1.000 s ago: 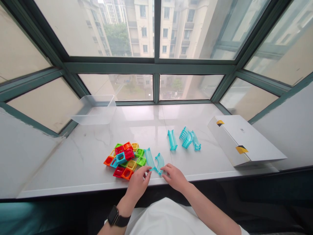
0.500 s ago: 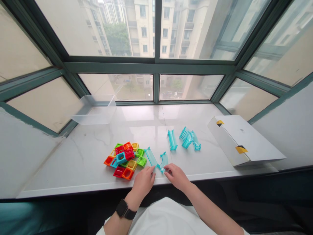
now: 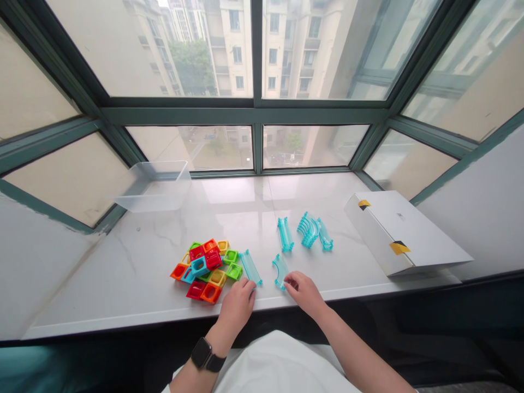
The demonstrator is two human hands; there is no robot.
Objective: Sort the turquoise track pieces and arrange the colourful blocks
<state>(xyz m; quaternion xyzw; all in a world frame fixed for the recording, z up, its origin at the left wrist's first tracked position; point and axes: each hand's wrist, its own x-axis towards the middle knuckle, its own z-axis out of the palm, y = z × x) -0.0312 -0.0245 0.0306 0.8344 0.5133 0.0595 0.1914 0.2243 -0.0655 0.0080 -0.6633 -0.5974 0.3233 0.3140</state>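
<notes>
My left hand (image 3: 237,303), wearing a black watch, is closed with its fingertips at the near end of a straight clear-blue track piece (image 3: 250,267). That piece lies just right of a pile of coloured plastic blocks (image 3: 204,267) with round openings, in red, orange, yellow, green and blue. My right hand (image 3: 305,292) pinches the right side of a curved clear-blue track piece (image 3: 280,270) close to the counter's front edge. Between the two pieces there is now a gap. The fingertips partly hide where each hand grips.
Farther back lie another straight track piece (image 3: 285,234), a bunch of curved track pieces (image 3: 308,229) and a separate piece (image 3: 325,234). A clear plastic bin (image 3: 158,202) stands at back left. A white box (image 3: 409,234) with yellow-black tape is at right, below windows.
My right hand has shifted right with the curved track piece, parting it from the straight one. My left hand stays by the straight piece. The view has moved slightly.
</notes>
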